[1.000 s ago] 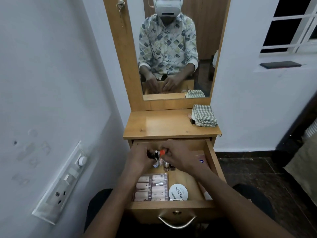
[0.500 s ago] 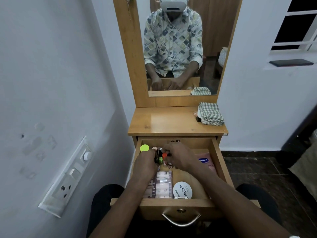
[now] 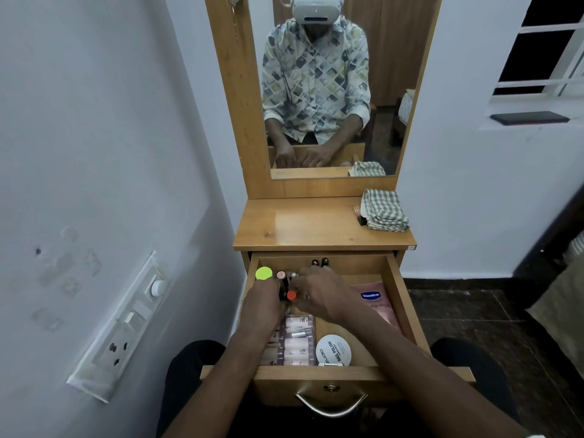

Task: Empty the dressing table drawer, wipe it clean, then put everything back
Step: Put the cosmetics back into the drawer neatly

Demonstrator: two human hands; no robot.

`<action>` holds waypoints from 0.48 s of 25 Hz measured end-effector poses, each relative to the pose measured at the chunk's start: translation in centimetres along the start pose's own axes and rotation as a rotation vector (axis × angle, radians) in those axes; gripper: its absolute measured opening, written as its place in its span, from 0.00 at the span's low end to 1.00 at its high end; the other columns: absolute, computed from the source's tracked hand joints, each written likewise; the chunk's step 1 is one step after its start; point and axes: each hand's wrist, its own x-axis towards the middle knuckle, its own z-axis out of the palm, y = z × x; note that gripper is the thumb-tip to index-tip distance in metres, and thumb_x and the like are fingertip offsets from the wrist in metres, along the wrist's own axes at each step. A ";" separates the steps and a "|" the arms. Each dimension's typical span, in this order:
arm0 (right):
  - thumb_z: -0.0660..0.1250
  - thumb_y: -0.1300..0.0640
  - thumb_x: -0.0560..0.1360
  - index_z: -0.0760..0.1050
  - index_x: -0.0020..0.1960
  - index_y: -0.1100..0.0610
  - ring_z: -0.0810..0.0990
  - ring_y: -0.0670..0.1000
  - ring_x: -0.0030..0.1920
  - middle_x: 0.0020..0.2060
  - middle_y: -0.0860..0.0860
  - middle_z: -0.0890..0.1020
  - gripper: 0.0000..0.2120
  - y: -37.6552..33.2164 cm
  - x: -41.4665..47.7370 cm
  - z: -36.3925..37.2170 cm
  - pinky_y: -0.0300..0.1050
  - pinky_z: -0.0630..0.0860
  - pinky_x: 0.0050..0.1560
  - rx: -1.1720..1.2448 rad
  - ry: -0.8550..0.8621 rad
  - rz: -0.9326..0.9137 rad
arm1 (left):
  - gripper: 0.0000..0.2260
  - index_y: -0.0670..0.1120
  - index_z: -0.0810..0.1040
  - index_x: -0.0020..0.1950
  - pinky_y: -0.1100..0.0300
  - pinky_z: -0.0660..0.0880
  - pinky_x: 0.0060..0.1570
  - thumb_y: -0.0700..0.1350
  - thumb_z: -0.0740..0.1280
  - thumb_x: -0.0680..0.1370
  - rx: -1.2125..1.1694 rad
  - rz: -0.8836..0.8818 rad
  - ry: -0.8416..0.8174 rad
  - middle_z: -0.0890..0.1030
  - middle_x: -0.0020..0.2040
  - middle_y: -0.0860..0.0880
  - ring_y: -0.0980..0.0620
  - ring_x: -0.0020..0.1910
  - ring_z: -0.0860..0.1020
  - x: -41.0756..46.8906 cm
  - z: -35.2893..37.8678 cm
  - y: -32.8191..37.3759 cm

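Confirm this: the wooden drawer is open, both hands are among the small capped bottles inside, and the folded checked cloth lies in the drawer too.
One error. The head view shows the folded green-and-white checked cloth on the wooden table top, back right, not in the wooden drawer. That drawer is open, with the left hand and right hand among its small capped bottles.

A honey-coloured wood grain is noted on the drawer (image 3: 325,376) and top (image 3: 316,226). The handle (image 3: 331,406) is silver. In the drawer are recorded a lime-green cap (image 3: 264,274), an orange-red cap (image 3: 291,295) on a dark bottle (image 3: 283,290), a pink tube (image 3: 376,306) with a blue logo, and a white tin (image 3: 333,349) lettered in black. The cloth (image 3: 384,210) is checked green and white. The mirrored shirt (image 3: 316,80) is white, printed with blue, grey and yellow diamonds.
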 end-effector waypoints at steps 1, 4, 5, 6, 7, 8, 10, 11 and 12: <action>0.67 0.52 0.73 0.78 0.50 0.51 0.75 0.48 0.43 0.42 0.47 0.79 0.06 0.0 -0.1 -0.2 0.44 0.69 0.42 0.089 0.043 0.035 | 0.07 0.44 0.79 0.49 0.53 0.77 0.40 0.39 0.68 0.72 0.019 -0.007 0.010 0.81 0.45 0.43 0.42 0.45 0.80 -0.1 -0.1 -0.1; 0.71 0.56 0.70 0.77 0.46 0.50 0.77 0.43 0.34 0.36 0.44 0.79 0.06 0.7 -0.8 -1.8 0.40 0.76 0.34 0.441 0.183 0.231 | 0.06 0.43 0.77 0.49 0.56 0.71 0.37 0.38 0.67 0.73 0.114 -0.024 0.039 0.81 0.46 0.42 0.41 0.45 0.80 -0.4 -0.5 -0.1; 0.72 0.56 0.69 0.77 0.46 0.49 0.76 0.43 0.33 0.35 0.44 0.79 0.07 1.0 -1.3 -2.2 0.40 0.75 0.34 0.479 0.224 0.262 | 0.06 0.44 0.78 0.50 0.56 0.69 0.37 0.38 0.66 0.74 0.139 -0.027 0.052 0.81 0.47 0.43 0.41 0.46 0.80 -0.4 -0.6 -0.2; 0.72 0.57 0.68 0.77 0.47 0.50 0.77 0.44 0.33 0.35 0.45 0.79 0.08 1.3 -2.0 -2.5 0.41 0.75 0.34 0.488 0.250 0.276 | 0.06 0.44 0.78 0.51 0.56 0.68 0.37 0.39 0.66 0.76 0.161 -0.033 0.062 0.81 0.47 0.43 0.42 0.47 0.80 -0.5 -0.8 -0.1; 0.71 0.57 0.69 0.78 0.48 0.51 0.78 0.46 0.34 0.35 0.46 0.80 0.09 1.5 -2.8 -2.7 0.43 0.76 0.35 0.497 0.275 0.280 | 0.06 0.44 0.77 0.52 0.56 0.67 0.37 0.39 0.65 0.76 0.185 -0.038 0.069 0.81 0.48 0.43 0.42 0.47 0.80 -0.6 -0.9 -0.1; 0.71 0.59 0.69 0.79 0.48 0.52 0.79 0.48 0.34 0.35 0.48 0.81 0.09 1.5 -3.5 -2.8 0.45 0.78 0.35 0.516 0.288 0.302 | 0.05 0.44 0.77 0.52 0.56 0.67 0.37 0.39 0.65 0.76 0.210 -0.042 0.072 0.81 0.48 0.43 0.41 0.47 0.80 -0.6 -0.9 -0.1; 0.72 0.62 0.70 0.80 0.47 0.55 0.83 0.51 0.35 0.36 0.51 0.83 0.07 1.8 -4.9 -2.9 0.49 0.83 0.36 0.624 0.283 0.404 | 0.05 0.44 0.76 0.51 0.56 0.67 0.36 0.39 0.65 0.76 0.238 -0.055 0.077 0.81 0.48 0.43 0.42 0.46 0.80 -0.7 -0.8 -0.1; 0.72 0.63 0.71 0.79 0.47 0.56 0.84 0.52 0.34 0.36 0.53 0.83 0.06 2.1 -5.4 -3.0 0.51 0.83 0.36 0.684 0.262 0.470 | 0.04 0.44 0.76 0.51 0.56 0.67 0.35 0.39 0.65 0.76 0.237 -0.066 0.083 0.81 0.47 0.43 0.43 0.45 0.80 -0.7 -0.8 -0.2; 0.72 0.64 0.71 0.79 0.46 0.57 0.84 0.52 0.34 0.36 0.54 0.84 0.06 2.3 -5.9 -3.1 0.52 0.84 0.37 0.726 0.236 0.529 | 0.04 0.44 0.75 0.51 0.56 0.67 0.35 0.38 0.65 0.77 0.229 -0.081 0.088 0.81 0.47 0.44 0.43 0.45 0.80 -0.7 -0.7 -0.2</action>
